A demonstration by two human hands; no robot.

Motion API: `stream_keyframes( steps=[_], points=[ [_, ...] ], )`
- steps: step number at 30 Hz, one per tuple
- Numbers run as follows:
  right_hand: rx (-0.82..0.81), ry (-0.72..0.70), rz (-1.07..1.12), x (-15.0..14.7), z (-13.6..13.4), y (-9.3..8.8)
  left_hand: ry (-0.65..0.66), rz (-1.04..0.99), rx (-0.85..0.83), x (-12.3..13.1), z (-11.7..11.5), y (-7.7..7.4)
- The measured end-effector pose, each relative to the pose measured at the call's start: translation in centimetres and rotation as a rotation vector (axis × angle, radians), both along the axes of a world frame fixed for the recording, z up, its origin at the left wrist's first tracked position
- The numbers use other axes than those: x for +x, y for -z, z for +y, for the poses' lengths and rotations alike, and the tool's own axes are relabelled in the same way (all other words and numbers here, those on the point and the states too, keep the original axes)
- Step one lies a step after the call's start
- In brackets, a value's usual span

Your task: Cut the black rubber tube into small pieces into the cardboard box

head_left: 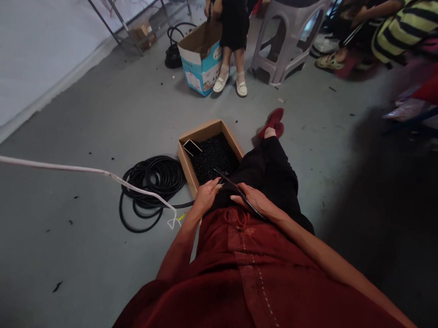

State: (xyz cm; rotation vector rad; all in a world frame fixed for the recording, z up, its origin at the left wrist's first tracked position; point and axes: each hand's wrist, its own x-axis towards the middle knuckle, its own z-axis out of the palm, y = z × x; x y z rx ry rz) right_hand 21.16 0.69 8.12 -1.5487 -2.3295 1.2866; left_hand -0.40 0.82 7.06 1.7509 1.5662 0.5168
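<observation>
I sit on the floor in a red top and black trousers. My left hand [205,195] is closed round the end of a black rubber tube that runs down to a coil [152,185] on the floor at my left. My right hand [252,198] grips long dark scissors [228,181], whose blades point toward the left hand's fingertips. Just beyond both hands lies a shallow cardboard box [189,170] filled with small black cut pieces [214,159]; a small dark card-like item [191,147] rests in its far left corner.
A white cord [77,169] crosses the grey floor from the left. Another person in white shoes [230,82] sits behind a blue-and-white carton [201,57]. A grey plastic stool [287,41] stands beside them. More people sit at the upper right.
</observation>
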Motion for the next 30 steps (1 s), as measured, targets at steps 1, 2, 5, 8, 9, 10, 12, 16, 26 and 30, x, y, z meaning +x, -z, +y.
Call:
stream_keyframes(
  steps=[1, 2, 5, 8, 9, 10, 12, 16, 26, 30],
  points=[
    [-0.002, 0.006, -0.003, -0.1, 0.0, 0.0, -0.003, 0.002, 0.002, 0.1, 0.0, 0.1],
    [-0.008, 0.012, -0.011, -0.2, 0.0, 0.1, -0.004, -0.003, 0.003, 0.1, 0.0, 0.2],
    [-0.029, 0.029, -0.055, -0.5, 0.1, 0.1, -0.024, -0.053, -0.007, 0.3, 0.1, 1.0],
    [-0.048, 0.026, -0.101, -0.6, 0.3, 0.3, -0.066, -0.123, -0.069, 0.3, 0.2, 2.1],
    [-0.056, 0.025, -0.126, -0.7, 0.4, 0.5, -0.078, -0.136, -0.098, 0.3, 0.3, 2.4],
    [-0.066, 0.021, -0.154, -0.8, 0.5, 0.6, -0.086, -0.143, -0.127, 0.3, 0.4, 2.8],
    [-0.087, 0.011, -0.216, -0.9, 0.7, 1.1, -0.094, -0.146, -0.173, 0.2, 0.5, 3.4],
    [-0.116, -0.009, -0.315, -1.4, 1.2, 2.2, -0.084, -0.152, -0.228, -0.1, 0.7, 4.6],
    [-0.150, -0.008, -0.374, -2.1, 1.9, 3.0, -0.089, -0.179, -0.297, -0.2, 1.3, 6.3],
    [-0.147, -0.002, -0.389, -2.0, 1.9, 3.2, -0.128, -0.196, -0.288, -0.4, 1.2, 6.6]
  ],
)
